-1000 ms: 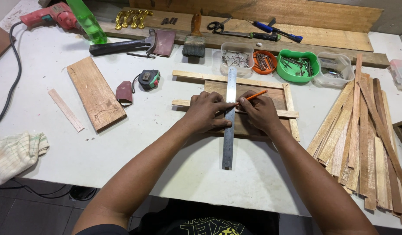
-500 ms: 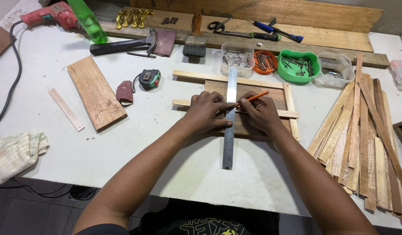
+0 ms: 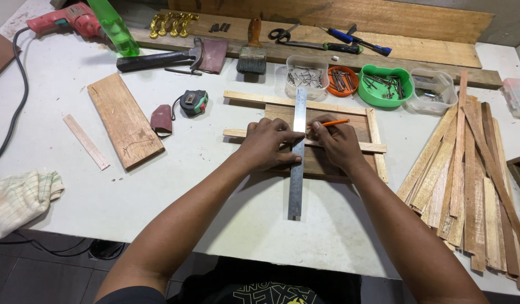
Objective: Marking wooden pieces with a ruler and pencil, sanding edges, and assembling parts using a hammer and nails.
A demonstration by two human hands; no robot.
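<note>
- Steel ruler [image 3: 296, 163]: lies flat and lengthwise across the wooden frame [image 3: 327, 107], its far end near the clear nail tub [image 3: 306, 76], its near end overhanging the frame onto the white table [image 3: 158, 186]. Judged thin, stiff and smooth, so likely to slide on the wood unless pressed down.
- Left hand [image 3: 267, 143]: fingers spread and pressed on the ruler's left edge and the cross slat [image 3: 372, 147] beneath; it pins rather than grasps.
- Right hand [image 3: 336, 141]: closed around an orange pencil [image 3: 333, 122], tip set against the ruler's right edge.
- Hold point: pressure is best placed mid-length, directly over the frame, where the ruler is supported; the overhanging end would likely pivot.
- Frame: light slats over a darker board; judged light and easily shifted, slats thin enough to split.
- Surroundings: tape measure [image 3: 193, 103] and loose plank [image 3: 125, 119] to the left; stack of wood strips [image 3: 474, 180] to the right, near the right forearm; green tub [image 3: 387, 84] and orange tub [image 3: 343, 80] of fasteners beyond the frame.
- Obstruction: the strip stack limits elbow room on the right.
</note>
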